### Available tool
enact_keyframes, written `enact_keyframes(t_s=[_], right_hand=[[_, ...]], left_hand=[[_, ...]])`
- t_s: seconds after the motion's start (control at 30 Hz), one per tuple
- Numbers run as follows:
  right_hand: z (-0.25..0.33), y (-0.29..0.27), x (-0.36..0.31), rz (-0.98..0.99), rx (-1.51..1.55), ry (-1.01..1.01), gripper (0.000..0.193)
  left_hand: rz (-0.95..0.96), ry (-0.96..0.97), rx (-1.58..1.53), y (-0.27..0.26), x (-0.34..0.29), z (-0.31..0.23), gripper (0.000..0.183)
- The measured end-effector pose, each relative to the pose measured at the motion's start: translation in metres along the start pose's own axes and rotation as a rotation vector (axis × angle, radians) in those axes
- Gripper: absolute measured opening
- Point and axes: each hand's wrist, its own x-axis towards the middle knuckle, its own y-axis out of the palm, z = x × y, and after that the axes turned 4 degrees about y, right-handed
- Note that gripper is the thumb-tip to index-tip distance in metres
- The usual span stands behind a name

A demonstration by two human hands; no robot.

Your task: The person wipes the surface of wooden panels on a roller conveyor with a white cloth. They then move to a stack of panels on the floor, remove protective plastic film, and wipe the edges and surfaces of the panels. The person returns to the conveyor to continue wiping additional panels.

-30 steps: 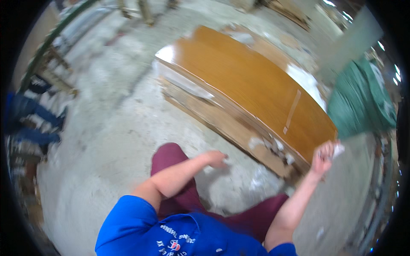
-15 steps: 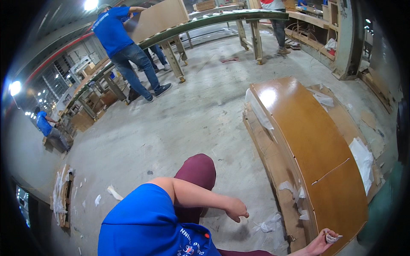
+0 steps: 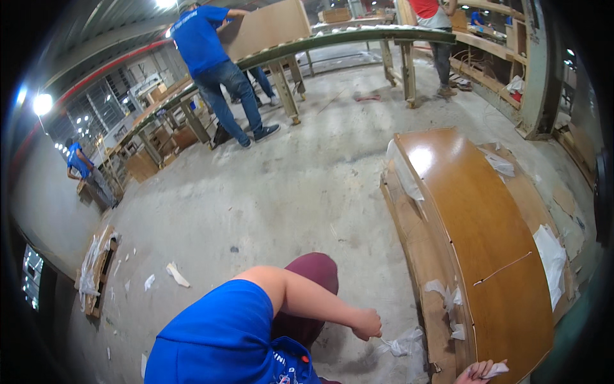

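My left hand (image 3: pixel 367 324) is closed in a loose fist at the end of my outstretched arm, low over the floor. Its fingertips come close to the tip of a crumpled clear plastic sheet (image 3: pixel 404 346); whether they pinch it I cannot tell. At the lower edge, my right hand (image 3: pixel 474 374) grips a folded white piece of cloth or paper (image 3: pixel 496 370) over the near end of a curved, glossy brown wooden panel (image 3: pixel 476 211). A thin pale cord (image 3: pixel 505 267) lies across that panel.
Cardboard (image 3: pixel 409 243) and white foam sheet (image 3: pixel 551 259) lie under and beside the panel. A wooden pallet (image 3: pixel 102 272) with plastic is at the left. A long roller conveyor (image 3: pixel 345 40) crosses the back, where a co-worker in blue (image 3: pixel 208 57) handles a board (image 3: pixel 268 29).
The view has shifted, so the surroundings appear further right and lower. My left hand has curled its fingers and come nearer the plastic sheet. The right hand still holds the white piece.
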Motion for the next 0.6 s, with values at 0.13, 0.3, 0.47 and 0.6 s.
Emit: enact_keyframes(t_s=[0.13,0.3,0.47,0.6], right_hand=[[0.027,-0.005,-0.025,-0.039,-0.024,-0.105,0.029],[0.028,0.002,-0.026,-0.194,-0.057,-0.251,0.027],[0.010,0.009,-0.032,-0.254,-0.204,-0.300,0.028],[-0.025,0.024,-0.038,-0.231,-0.294,-0.142,0.035]], left_hand=[[-0.011,0.099,-0.146,0.001,0.027,-0.012,0.036],[0.120,0.227,-0.229,0.020,0.056,-0.004,0.045],[0.353,0.224,-0.048,0.019,0.089,0.008,0.041],[0.154,0.310,-0.202,0.029,0.108,0.016,0.042]])
